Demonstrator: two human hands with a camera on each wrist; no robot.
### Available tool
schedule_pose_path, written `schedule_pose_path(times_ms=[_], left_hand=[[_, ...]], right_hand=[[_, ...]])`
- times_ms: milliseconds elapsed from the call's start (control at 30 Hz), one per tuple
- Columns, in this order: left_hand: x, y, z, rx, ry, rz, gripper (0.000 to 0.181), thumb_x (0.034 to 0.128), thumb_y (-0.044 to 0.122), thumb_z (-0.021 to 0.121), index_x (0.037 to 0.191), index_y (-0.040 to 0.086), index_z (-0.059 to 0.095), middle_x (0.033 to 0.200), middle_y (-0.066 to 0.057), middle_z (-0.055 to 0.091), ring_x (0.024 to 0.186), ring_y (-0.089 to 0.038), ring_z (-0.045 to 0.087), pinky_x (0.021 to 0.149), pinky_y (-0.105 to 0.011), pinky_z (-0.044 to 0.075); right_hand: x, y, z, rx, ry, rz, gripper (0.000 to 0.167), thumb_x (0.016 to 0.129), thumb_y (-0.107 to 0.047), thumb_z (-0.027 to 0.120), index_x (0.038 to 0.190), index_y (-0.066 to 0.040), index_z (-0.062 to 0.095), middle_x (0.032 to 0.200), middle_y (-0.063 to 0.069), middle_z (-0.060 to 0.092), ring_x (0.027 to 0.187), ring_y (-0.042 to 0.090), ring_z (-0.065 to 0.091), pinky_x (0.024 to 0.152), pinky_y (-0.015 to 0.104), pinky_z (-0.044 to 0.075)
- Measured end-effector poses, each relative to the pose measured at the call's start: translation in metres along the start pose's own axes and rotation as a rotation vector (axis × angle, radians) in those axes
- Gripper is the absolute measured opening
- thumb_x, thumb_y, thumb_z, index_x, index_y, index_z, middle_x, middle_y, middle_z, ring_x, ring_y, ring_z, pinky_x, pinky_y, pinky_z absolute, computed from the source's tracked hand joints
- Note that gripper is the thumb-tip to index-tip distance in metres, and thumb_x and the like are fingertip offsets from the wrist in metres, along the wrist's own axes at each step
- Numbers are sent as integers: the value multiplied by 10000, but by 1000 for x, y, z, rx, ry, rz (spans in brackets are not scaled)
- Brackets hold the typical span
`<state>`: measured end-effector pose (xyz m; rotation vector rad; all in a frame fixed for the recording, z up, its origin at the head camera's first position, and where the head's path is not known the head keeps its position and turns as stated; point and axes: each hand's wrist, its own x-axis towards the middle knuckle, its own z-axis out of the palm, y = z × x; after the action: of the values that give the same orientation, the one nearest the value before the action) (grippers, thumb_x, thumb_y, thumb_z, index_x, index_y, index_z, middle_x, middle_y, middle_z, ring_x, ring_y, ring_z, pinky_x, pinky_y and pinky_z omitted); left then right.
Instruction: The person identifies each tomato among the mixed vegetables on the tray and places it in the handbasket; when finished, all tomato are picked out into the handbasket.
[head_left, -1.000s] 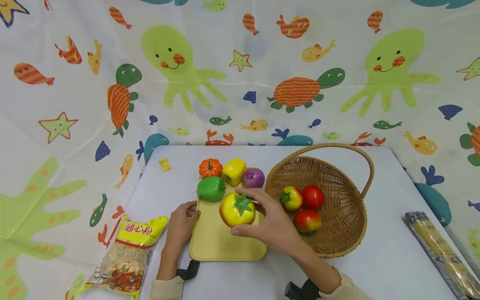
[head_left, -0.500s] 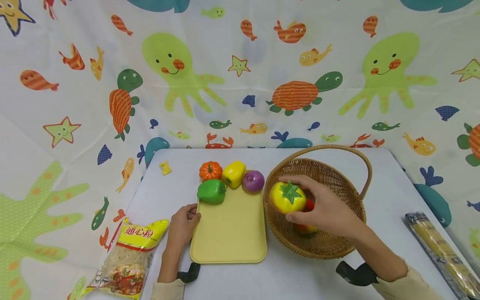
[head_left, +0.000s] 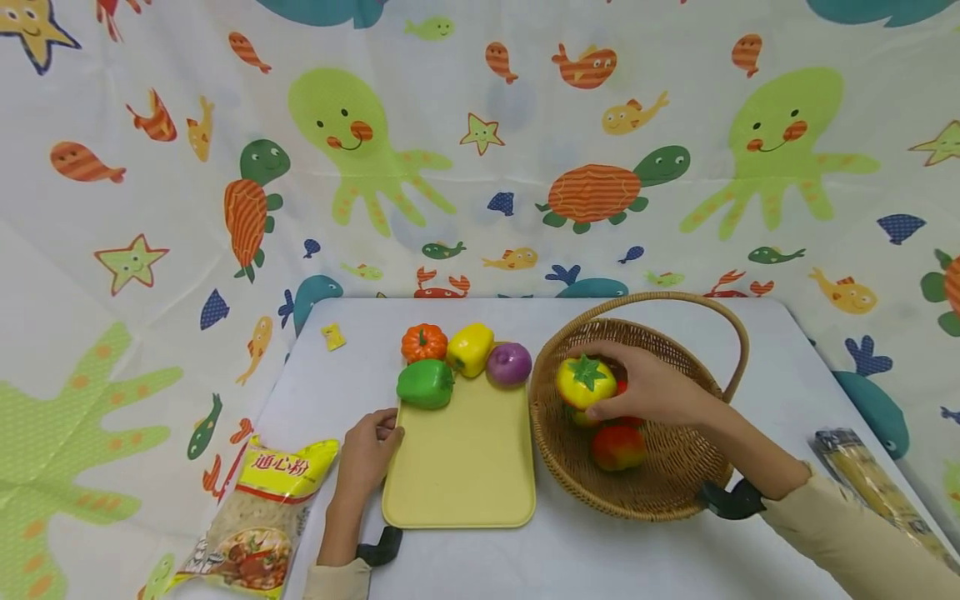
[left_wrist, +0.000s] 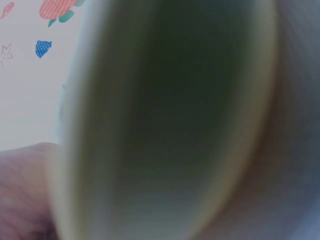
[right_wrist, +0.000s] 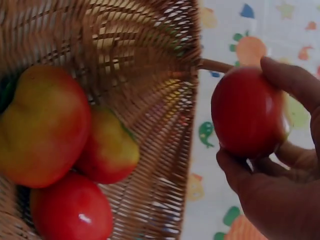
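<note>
My right hand (head_left: 652, 387) holds a yellow-and-red toy tomato (head_left: 587, 383) with a green leafy top, between thumb and fingers, over the left part of the wicker basket (head_left: 558, 471). In the right wrist view, the tomato's red underside (right_wrist: 247, 112) faces the camera. Below it, a red-and-yellow fruit (head_left: 618, 446) lies in the basket; others are partly covered by the hand. My left hand (head_left: 369, 454) grips the left edge of a yellow tray (head_left: 459, 467). The tray's blurred edge (left_wrist: 90, 150) fills much of the left wrist view.
At the tray's far end sit a green pepper (head_left: 425, 384), an orange pumpkin (head_left: 424, 343), a yellow pepper (head_left: 471, 350) and a purple onion (head_left: 509, 365). A pasta bag (head_left: 258, 517) lies at left, a long clear packet (head_left: 885, 492) at right. The basket's handle (head_left: 742, 333) arches up.
My right hand has carried the tomato from above the tray rightward to the basket, then lowered it slightly. The left hand has stayed at the tray's edge.
</note>
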<state>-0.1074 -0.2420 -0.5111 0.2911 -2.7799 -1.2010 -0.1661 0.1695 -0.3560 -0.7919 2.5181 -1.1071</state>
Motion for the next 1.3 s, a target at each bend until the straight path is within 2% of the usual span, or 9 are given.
schedule_pose_path(times_ms=[267,533,700,900,1167,1300], left_hand=[[0,0,0,-9,10,4,362,936,127,671,1281,21,640,1032,-65,649,897,-196,612,770,-381,499],[2,0,0,-3,3,-4,370,937,134,671,1289,23,636,1039,-66,649,906,-198,612,774,-378,498],[2,-1,0,-10,4,3,368,933,129,674,1282,18,638,1036,-66,653,906,-203,617,776,-381,499],[-1,0,0,-23,6,8,366,928,116,676,1275,7,640,1026,-65,653,899,-201,616,769,-381,499],[-1,1,0,-11,12,14,358,932,121,672,1271,11,644,1015,-64,651,885,-197,611,761,-371,497],[-1,0,0,-10,7,13,357,934,118,670,1275,12,643,1020,-66,651,887,-198,611,759,-376,496]], right_hand=[[18,13,9,-55,-154,-67,678,765,-259,860,1366,-260,546,1220,-56,570,1044,192,548,876,387,489],[30,23,14,-43,-301,-51,682,743,-204,866,1349,-277,560,1207,-67,561,1021,193,547,862,388,481],[33,31,17,-45,-385,-55,672,746,-170,869,1342,-240,567,1201,-77,565,1022,181,550,870,380,486],[33,35,18,-47,-428,-45,681,751,-166,865,1356,-234,560,1241,-78,541,1042,175,542,877,367,486],[34,34,19,-85,-443,-115,678,747,-151,863,1349,-255,570,1261,-99,551,1053,161,544,894,378,480],[34,36,21,-97,-443,-125,681,739,-135,868,1338,-268,573,1253,-114,551,1053,148,544,903,373,476]])
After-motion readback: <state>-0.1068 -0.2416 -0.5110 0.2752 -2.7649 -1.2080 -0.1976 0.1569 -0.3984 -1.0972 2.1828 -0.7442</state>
